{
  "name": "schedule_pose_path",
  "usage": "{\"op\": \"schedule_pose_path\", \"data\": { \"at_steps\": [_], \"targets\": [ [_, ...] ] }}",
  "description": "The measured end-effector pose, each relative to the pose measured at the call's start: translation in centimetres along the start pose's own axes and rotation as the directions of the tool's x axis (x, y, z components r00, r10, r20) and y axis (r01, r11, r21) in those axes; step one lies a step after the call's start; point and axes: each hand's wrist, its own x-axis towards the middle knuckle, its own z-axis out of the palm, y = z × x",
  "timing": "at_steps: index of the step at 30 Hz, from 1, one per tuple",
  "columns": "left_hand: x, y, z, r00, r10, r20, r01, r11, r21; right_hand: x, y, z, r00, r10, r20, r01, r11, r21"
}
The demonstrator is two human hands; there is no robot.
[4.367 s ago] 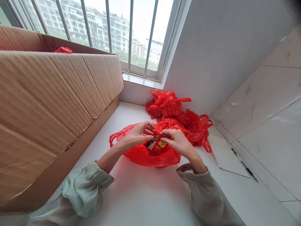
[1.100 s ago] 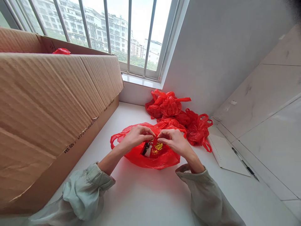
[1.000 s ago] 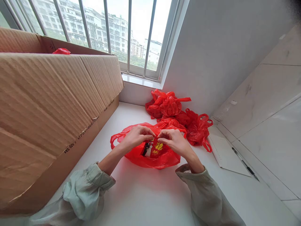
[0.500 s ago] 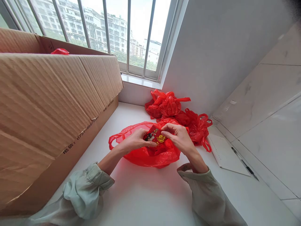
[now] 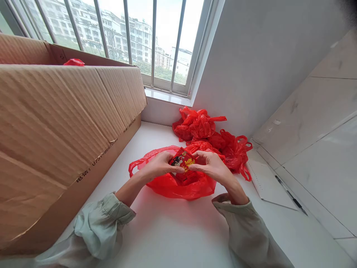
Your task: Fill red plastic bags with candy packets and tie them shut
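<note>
I've got left hand (image 5: 161,165) and right hand (image 5: 209,164) pinching the red packet (image 5: 183,159) mid-frame. Slack grip, and it could slip into the bag (image 5: 181,192).

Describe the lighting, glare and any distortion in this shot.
All in the head view: sky washed nearly white through the barred window; faint red tint on the white tabletop before the open red bag; cardboard box apparently stretched by wide-angle distortion.

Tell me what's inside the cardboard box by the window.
Only the top of something red and shiny shows above the near edge of the cardboard box. What it is, and anything lower down, can't be seen: the box's near side covers it.
</note>
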Motion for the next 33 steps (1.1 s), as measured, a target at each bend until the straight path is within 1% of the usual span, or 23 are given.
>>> {"op": "schedule_pose_path", "data": {
  "at_steps": [4, 8, 12, 16, 18, 22, 26, 29, 31, 33],
  "targets": [
    [-0.03, 0.0, -0.06, 0.998, 0.052, 0.038, -0.052, 0.999, -0.017, 0.12, 0.29, -0.04, 1.0, -0.005, -0.023, 0.006, 0.999, 0.035],
    [0.08, -0.24, -0.02, 0.993, 0.08, 0.09, -0.078, 0.997, -0.022, 0.26, 0.27, -0.09, 0.999, 0.014, -0.053, -0.013, 1.0, 0.019],
    [0.11, -0.22, -0.01, 0.998, 0.039, 0.057, -0.039, 0.999, 0.008, 0.22, 0.2, -0.08, 0.999, 0.032, -0.037, -0.031, 0.999, 0.029],
    [0.04, -0.07, -0.03, 1.0, -0.005, 0.019, 0.003, 0.997, 0.082, 0.15, 0.12, -0.09, 1.0, 0.026, 0.004, -0.026, 1.0, -0.014],
    [0.03, -0.05, -0.03, 1.0, -0.011, 0.013, 0.01, 0.996, 0.092, 0.15, 0.05, -0.12, 1.0, 0.015, 0.014, -0.014, 0.999, -0.03],
    [0.1, -0.15, -0.11, 0.999, 0.014, 0.031, -0.015, 0.998, 0.054, 0.13, -0.11, -0.24, 0.999, -0.006, -0.037, 0.004, 0.999, -0.04],
    [0.14, -0.19, -0.3, 0.999, 0.03, 0.041, -0.032, 0.998, 0.048, 0.08, -0.07, -0.44, 0.995, 0.016, -0.094, -0.018, 1.0, -0.015],
    [0.14, -0.19, -0.35, 0.999, 0.028, 0.037, -0.029, 0.998, 0.048, 0.02, -0.04, -0.51, 0.997, 0.048, -0.065, -0.046, 0.999, 0.024],
    [0.16, -0.26, -0.32, 0.999, 0.032, 0.025, -0.033, 0.997, 0.066, -0.03, -0.13, -0.44, 0.998, 0.052, -0.031, -0.05, 0.997, 0.05],
    [0.2, -0.37, -0.25, 0.999, 0.035, 0.01, -0.036, 0.995, 0.092, -0.05, -0.28, -0.3, 0.999, 0.042, -0.026, -0.041, 0.998, 0.051]
  ]
}}
